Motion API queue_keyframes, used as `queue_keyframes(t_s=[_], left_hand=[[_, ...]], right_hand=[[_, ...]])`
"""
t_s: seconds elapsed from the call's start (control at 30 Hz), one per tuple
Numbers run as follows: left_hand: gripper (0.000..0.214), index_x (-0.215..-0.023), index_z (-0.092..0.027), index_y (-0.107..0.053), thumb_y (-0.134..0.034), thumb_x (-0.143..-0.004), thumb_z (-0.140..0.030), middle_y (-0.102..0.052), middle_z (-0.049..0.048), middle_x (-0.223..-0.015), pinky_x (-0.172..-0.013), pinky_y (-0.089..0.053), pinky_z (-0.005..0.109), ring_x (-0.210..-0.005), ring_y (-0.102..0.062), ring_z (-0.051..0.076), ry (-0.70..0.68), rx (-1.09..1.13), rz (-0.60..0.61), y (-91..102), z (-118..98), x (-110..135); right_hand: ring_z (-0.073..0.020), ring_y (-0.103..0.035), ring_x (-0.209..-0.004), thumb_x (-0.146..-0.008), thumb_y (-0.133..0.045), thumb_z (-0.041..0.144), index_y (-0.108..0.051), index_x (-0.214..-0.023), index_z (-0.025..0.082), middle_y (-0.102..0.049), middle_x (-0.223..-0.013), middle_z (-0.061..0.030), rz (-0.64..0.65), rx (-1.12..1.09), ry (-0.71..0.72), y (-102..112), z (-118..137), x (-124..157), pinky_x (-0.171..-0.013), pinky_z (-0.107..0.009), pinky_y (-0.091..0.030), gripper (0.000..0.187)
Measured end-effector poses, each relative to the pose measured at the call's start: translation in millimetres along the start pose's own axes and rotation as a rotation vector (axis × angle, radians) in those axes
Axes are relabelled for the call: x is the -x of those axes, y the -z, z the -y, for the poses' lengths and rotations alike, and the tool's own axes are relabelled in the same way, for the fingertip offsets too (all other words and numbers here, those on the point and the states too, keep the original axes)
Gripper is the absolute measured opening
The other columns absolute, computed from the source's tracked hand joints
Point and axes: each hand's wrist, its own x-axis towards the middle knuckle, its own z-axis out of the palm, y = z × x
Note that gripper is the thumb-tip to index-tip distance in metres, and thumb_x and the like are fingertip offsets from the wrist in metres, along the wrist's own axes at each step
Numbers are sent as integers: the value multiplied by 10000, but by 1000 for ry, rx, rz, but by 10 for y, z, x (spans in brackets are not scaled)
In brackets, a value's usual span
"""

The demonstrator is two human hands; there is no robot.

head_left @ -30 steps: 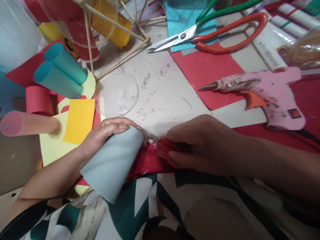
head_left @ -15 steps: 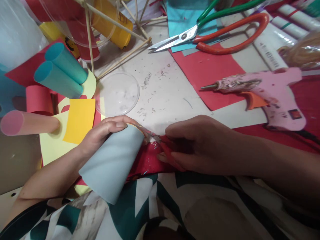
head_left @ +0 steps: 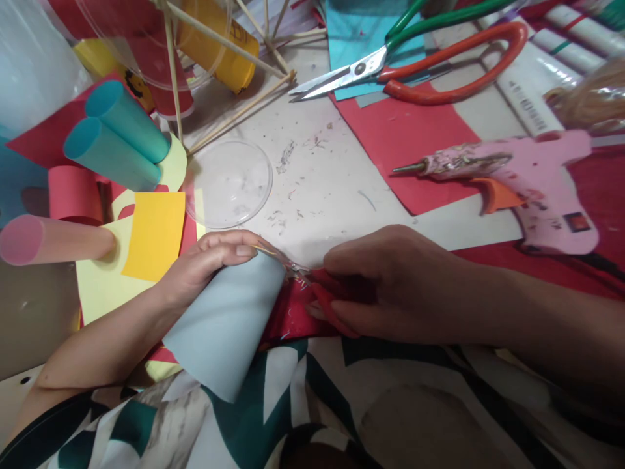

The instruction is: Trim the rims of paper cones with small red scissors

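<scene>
A pale blue-grey paper tube [head_left: 227, 319] lies tilted over my lap, and my left hand [head_left: 209, 257] grips its upper end with the thumb on top. Small red-handled scissors [head_left: 327, 299] are in my right hand [head_left: 390, 280], fingers wrapped round the loops. Their blades meet the tube's upper rim, where a thin yellowish edge shows near my left fingertips. Small paper snippets lie on the red cloth just under the blades. The far fingers of my left hand are partly hidden behind the tube.
Large red-and-green-handled scissors [head_left: 361, 68] lie at the back beside red paper [head_left: 410, 150]. A pink glue gun [head_left: 551, 189] rests on the right. Blue paper tubes [head_left: 117, 156], a pink tube [head_left: 58, 240], a clear plastic disc [head_left: 232, 182] and a stick frame [head_left: 244, 111] stand left.
The paper tube and my left hand have shifted slightly right, toward the scissors. The small scissors have changed their angle a little, with their blades still at the tube's rim.
</scene>
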Motion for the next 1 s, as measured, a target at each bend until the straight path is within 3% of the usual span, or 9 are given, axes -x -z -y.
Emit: queue_keyframes(t_s=[0.27, 0.53, 1.0], left_hand=[[218, -896, -152, -786, -656, -787, -289, -762, 104, -1014, -953, -509, 340, -1013, -690, 266, -11, -5, 20, -30, -25, -3], [229, -868, -162, -791, -708, -737, -330, -771, 93, -954, -877, -529, 325, -921, -701, 251, -10, -29, -47, -12, -41, 6], [230, -900, -152, -794, -686, -768, -306, -776, 78, -971, -899, -525, 281, -949, -705, 227, -2, -7, 42, -15, -29, -13]], right_hand=[[-81, -266, -478, -820, -534, 357, -369, -566, 189, -400, -489, 44, 33, 30, -15, 15, 24, -15, -497, -264, -172, 347], [-80, -271, -489, -828, -539, 333, -348, -587, 192, -381, -503, 52, -1, 74, -5, 18, 36, -7, -511, -263, -168, 338], [-75, -237, -486, -799, -547, 347, -337, -553, 188, -348, -481, 55, -25, 8, 17, -23, 1, -4, -484, -252, -166, 360]])
